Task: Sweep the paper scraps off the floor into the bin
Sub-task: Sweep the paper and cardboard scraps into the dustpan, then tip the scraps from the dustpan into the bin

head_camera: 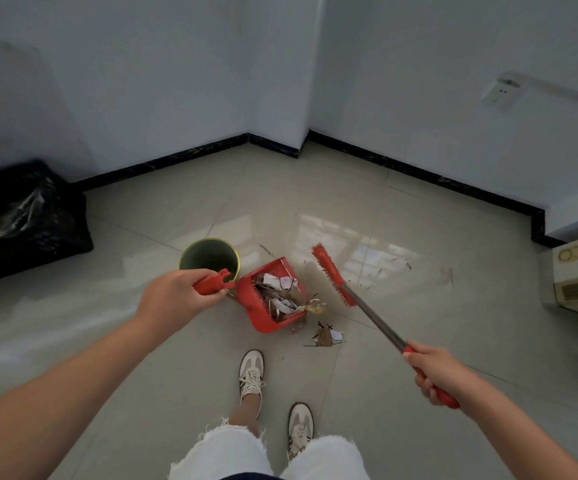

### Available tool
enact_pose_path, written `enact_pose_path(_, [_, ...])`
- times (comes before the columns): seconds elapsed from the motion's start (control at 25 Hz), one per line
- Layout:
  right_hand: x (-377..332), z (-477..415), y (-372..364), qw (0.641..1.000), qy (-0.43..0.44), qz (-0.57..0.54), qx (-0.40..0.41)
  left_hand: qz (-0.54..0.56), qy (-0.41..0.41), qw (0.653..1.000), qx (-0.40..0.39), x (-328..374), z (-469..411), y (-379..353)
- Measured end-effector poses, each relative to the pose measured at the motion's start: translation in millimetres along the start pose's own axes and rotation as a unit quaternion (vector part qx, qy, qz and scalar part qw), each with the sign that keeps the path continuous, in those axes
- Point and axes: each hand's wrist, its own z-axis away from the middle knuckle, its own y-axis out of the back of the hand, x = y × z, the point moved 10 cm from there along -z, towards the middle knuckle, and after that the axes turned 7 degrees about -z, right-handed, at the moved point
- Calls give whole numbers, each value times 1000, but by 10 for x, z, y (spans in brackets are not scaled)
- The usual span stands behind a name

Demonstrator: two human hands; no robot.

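On the floor (162, 341), near a wall corner: tiled, glossy.
Left hand (173, 297): clamped on red dustpan handle (213, 281).
Dustpan (273, 296): on floor, tilted, holding most paper scraps (282, 292).
Loose scraps (325, 334): small cluster just outside the pan mouth.
Right hand (436, 372): clamped on broom handle (377, 318); red brush head (332, 273) just right of pan.
Bin (209, 258): round, open, touching pan's left side.
Black bag (27, 220): far left, well apart.
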Motion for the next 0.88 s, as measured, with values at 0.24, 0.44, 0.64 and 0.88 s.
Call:
enact_pose_path(0.24, [338,-151,227,998,-41,-34,-41,70,82,992,68,56,748,555])
enact_pose_path(0.44, [516,-86,330,991,-61,-89,-76,146,158,969,124,-91,1347,987])
enact_pose_path(0.64, [579,80,272,991,-72,-87,-73,212,197,943,163,-280,1946,1343])
enact_pose_path(0.88, [474,405,6,994,-51,-80,-53,313,311,878,183,-968,2620,1443])
